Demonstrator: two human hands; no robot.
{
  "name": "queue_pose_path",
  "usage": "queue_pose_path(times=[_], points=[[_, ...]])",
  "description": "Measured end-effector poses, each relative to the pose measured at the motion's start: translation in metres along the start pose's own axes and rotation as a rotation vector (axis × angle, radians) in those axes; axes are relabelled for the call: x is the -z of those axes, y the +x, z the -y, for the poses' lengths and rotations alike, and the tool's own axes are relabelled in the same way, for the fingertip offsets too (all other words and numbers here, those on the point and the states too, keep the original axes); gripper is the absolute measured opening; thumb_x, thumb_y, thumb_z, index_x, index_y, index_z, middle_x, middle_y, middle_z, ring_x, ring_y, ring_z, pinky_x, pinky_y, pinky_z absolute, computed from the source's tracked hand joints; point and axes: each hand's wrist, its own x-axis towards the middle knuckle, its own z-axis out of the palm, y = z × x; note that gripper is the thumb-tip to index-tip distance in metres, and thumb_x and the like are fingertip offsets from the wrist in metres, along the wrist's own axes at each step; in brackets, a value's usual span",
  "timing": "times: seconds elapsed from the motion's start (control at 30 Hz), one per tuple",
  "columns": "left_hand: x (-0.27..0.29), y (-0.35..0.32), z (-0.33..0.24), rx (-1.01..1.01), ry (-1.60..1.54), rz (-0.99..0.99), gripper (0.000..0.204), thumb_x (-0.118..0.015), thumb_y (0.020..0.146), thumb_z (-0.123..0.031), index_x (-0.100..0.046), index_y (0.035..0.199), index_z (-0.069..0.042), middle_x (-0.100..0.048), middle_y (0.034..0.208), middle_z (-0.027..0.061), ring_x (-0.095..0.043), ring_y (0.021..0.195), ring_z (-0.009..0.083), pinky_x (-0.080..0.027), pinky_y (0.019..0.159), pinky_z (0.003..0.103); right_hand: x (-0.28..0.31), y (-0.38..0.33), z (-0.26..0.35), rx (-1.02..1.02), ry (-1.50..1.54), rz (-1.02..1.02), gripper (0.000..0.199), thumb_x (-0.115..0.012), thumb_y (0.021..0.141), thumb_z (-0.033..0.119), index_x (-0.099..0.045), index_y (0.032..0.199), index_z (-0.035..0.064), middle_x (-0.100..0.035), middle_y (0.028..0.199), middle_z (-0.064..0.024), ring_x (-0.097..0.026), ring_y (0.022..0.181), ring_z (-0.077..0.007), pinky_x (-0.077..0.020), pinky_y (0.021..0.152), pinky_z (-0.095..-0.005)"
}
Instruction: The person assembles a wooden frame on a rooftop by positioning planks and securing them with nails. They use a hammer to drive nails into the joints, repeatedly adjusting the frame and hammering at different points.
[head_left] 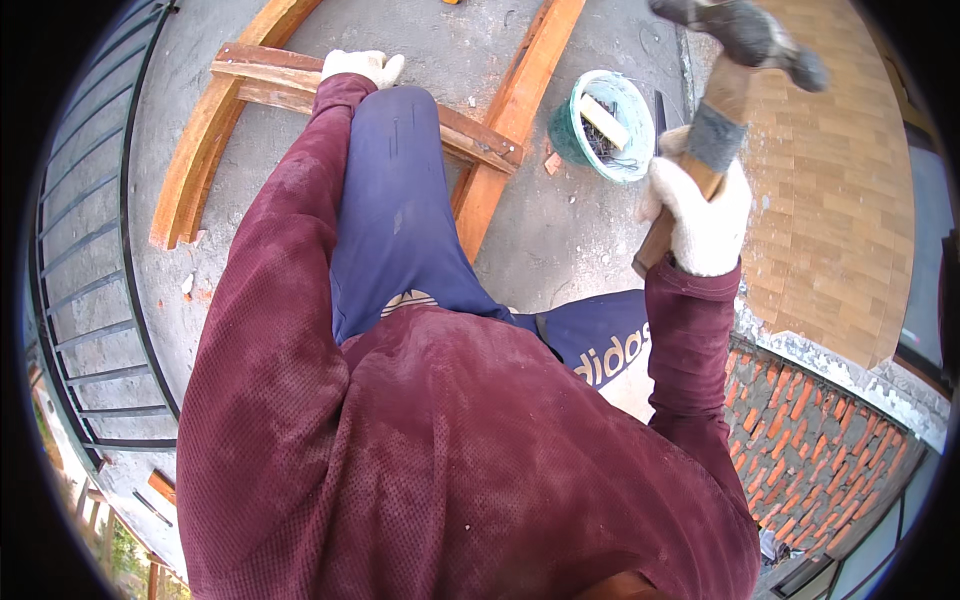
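My right hand (pixel 708 215), in a white knit glove, is closed round the wooden handle of a hammer (pixel 715 135). The hammer is raised at the upper right, its dark head uppermost and grey tape wrapped below it. My left hand (pixel 362 68), gloved alike, is closed at the far edge of a wooden crosspiece (pixel 270 68); its fingertips are partly hidden. My bent knee (pixel 400 120) covers part of that crosspiece, just beside the left hand. The crosspiece bridges two longer orange-brown beams, a curved left one (pixel 195 165) and a right one (pixel 530 85).
A green bucket (pixel 568 135) with nails and a pale block stands right of the beams. Black metal railing (pixel 130 230) bounds the left side. Wood-patterned flooring (pixel 825 200) lies at right, above exposed brickwork (pixel 800 440). Small debris (pixel 187 284) dots the concrete (pixel 290 145).
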Motion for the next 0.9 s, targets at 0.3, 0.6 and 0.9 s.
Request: queue_pose_path(times=[0.3,0.6,0.9], points=[[0.002,0.005,-0.004,0.0,-0.003,0.005,0.063,-0.033,0.101,-0.059,-0.075,0.119,-0.016,-0.074,0.119,0.0128,-0.069,0.113,0.0312,-0.041,0.106,0.045,-0.038,-0.025,-0.101,0.076,-0.282,0.098,0.017,-0.066,0.086,0.013,-0.064,0.098,0.0008,-0.067,0.084,-0.0134,-0.067,0.081,-0.0252,-0.0543,0.08,-0.0405],[-0.002,0.006,-0.002,0.01,0.025,-0.014,0.063,-0.033,0.101,-0.06,-0.076,0.116,-0.017,-0.076,0.115,0.0115,-0.07,0.11,0.0285,-0.042,0.102,0.045,0.007,-0.012,-0.037,-0.199,0.067,0.053,0.03,-0.07,0.083,0.007,-0.06,0.108,-0.0057,-0.061,0.07,-0.009,-0.059,0.051,-0.0168,-0.0503,0.05,-0.0304],[-0.004,0.001,-0.002,0.031,-0.025,-0.063,0.062,-0.035,0.1,-0.06,-0.076,0.115,-0.017,-0.076,0.114,0.012,-0.071,0.108,0.03,-0.046,0.102,0.044,-0.019,0.005,-0.055,0.494,0.153,-0.022,0.011,-0.064,0.088,0.011,-0.061,0.092,0.0009,-0.059,0.077,-0.0066,-0.06,0.068,-0.02,-0.0528,0.066,-0.0375]])
